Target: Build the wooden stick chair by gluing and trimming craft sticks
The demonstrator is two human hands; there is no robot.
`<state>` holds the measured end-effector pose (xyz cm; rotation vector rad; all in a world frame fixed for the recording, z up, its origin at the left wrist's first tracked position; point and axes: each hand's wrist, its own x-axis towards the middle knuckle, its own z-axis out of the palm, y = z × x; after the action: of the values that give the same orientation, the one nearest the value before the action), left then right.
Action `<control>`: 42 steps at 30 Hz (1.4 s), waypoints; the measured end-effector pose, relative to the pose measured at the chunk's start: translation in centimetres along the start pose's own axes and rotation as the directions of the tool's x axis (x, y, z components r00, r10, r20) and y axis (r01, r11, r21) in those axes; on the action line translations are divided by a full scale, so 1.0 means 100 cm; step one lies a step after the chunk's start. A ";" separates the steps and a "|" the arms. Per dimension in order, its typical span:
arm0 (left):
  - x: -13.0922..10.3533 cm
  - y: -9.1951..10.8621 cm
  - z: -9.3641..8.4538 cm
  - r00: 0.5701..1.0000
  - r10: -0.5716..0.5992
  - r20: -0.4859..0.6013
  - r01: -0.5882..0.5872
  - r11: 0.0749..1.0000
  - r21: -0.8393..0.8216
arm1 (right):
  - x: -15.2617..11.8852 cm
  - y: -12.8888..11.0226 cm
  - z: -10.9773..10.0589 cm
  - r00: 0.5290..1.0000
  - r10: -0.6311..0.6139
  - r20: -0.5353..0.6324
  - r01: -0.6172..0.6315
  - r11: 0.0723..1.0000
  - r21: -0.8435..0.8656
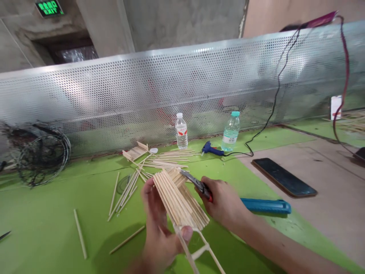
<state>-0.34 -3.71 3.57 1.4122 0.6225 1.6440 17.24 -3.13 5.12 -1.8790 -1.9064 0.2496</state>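
Observation:
My left hand [161, 232] grips a small structure of wooden sticks [175, 198], thumb on its near end and fingers around its far left side. The sticks lie side by side in panels, with two longer sticks and a crosspiece reaching toward me. In my right hand [224, 198] is a pair of pliers [199, 185] with red on the handle. Its jaws touch or overlap the far end of the structure; whether they bite on a stick I cannot tell. Loose wooden sticks [128, 196] lie beyond my left hand, near a smaller stick piece [136, 152].
A blue glue gun [212, 149] with a black cord lies near two bottles, one clear [181, 133] and one greenish [230, 133]. To the right are a teal box cutter [266, 206] and a phone [283, 177]. Coiled wire [42, 152] sits left; a perforated metal panel [119, 95] stands behind.

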 end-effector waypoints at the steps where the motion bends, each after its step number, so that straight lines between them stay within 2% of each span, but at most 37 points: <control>1: 0.000 -0.002 -0.001 1.000 -0.015 -0.009 0.015 1.000 0.007 | 0.001 0.000 0.000 1.000 0.012 0.004 -0.012 1.000 0.010; 5: -0.004 -0.008 -0.003 0.993 -0.118 -0.014 0.118 0.992 0.048 | 0.005 0.001 -0.002 0.998 0.059 0.015 -0.060 0.997 0.045; 9: -0.005 -0.010 -0.004 0.990 -0.139 0.018 0.138 0.989 0.050 | 0.010 0.007 -0.004 0.997 0.078 0.028 -0.079 0.995 0.056; 14: 0.000 -0.006 -0.004 0.975 -0.218 -0.047 0.220 0.974 0.044 | 0.012 0.012 0.000 0.995 0.075 0.067 -0.079 0.995 0.063; 22: 0.006 0.000 -0.001 0.925 -0.374 -0.073 0.371 0.927 -0.049 | 0.015 0.020 0.002 0.996 0.050 0.079 -0.060 0.989 0.138; 27: 0.007 -0.007 -0.007 0.848 -0.497 -0.184 0.473 0.866 -0.160 | 0.011 0.019 -0.002 0.996 0.036 0.084 -0.053 0.976 0.212; 29: 0.006 -0.009 -0.008 0.834 -0.514 -0.200 0.483 0.856 -0.185 | 0.006 0.016 -0.004 0.996 0.035 0.083 -0.053 0.973 0.227; 32: 0.005 -0.009 -0.008 0.866 -0.472 -0.168 0.437 0.876 -0.204 | -0.001 0.009 -0.006 0.996 0.005 0.085 -0.025 0.970 0.240; 35: 0.002 -0.005 -0.006 0.905 -0.419 -0.074 0.396 0.894 -0.211 | -0.006 0.003 -0.005 0.995 -0.035 0.097 0.008 0.965 0.261; 39: -0.002 -0.002 -0.005 0.942 -0.335 -0.007 0.331 0.934 -0.136 | -0.010 -0.001 -0.001 0.993 -0.044 0.110 0.015 0.967 0.253; 42: -0.005 -0.002 -0.004 0.951 -0.310 0.002 0.308 0.942 -0.136 | -0.011 -0.001 0.002 0.993 -0.055 0.109 0.027 0.968 0.249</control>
<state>-0.66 -3.98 3.09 1.1375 0.6922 1.4224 17.05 -4.20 4.73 -1.6903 -1.8872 0.5666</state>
